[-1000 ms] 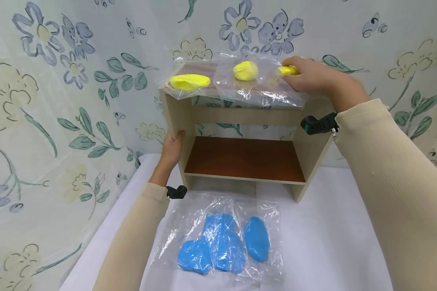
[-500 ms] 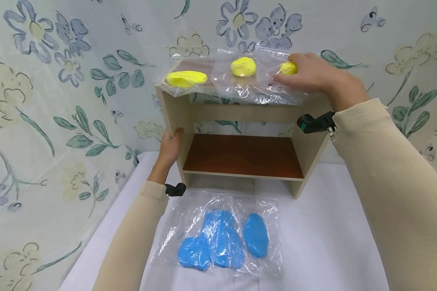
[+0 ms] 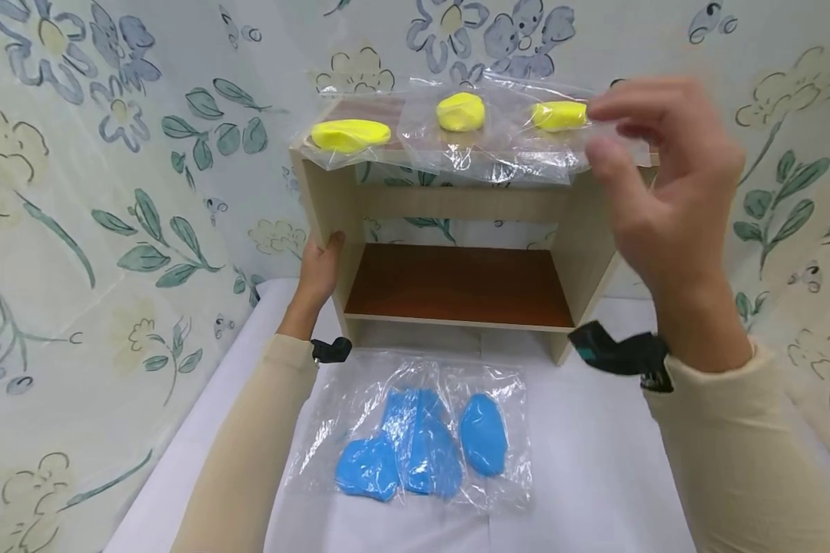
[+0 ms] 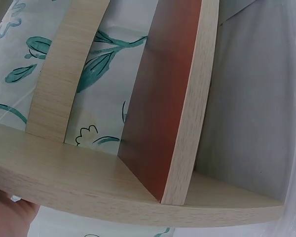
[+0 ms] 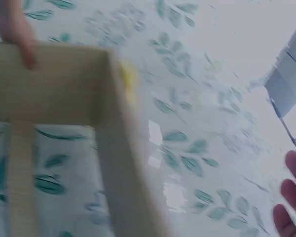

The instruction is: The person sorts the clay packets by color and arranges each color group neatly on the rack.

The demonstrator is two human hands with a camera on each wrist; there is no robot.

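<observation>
A small pale wooden shelf [image 3: 459, 286] with a red-brown board stands on the table. My left hand [image 3: 320, 269] grips its left side panel, thumb around the front edge. Across the shelf's top lie clear plastic bags [image 3: 505, 166], holding an elongated yellow lump [image 3: 350, 136], a rounded yellow lump [image 3: 460, 113] and a stubby yellow lump [image 3: 557, 116]. These look like soft modelling clay. My right hand [image 3: 678, 184] is raised near the top right corner, thumb and fingers apart and holding nothing. Its fingers [image 5: 293, 170] show at the right wrist view's edge.
In front of the shelf, clear bags with blue lumps [image 3: 483, 435] lie flat on the white-covered table [image 3: 595, 453]. Flower-patterned cloth [image 3: 173, 169] hangs behind and to the left. Black cameras [image 3: 619, 349] sit on both wrists.
My right hand has let go of the stubby yellow lump and moved right, toward the camera. The lump stays on the shelf top. My left hand keeps its grip on the side panel.
</observation>
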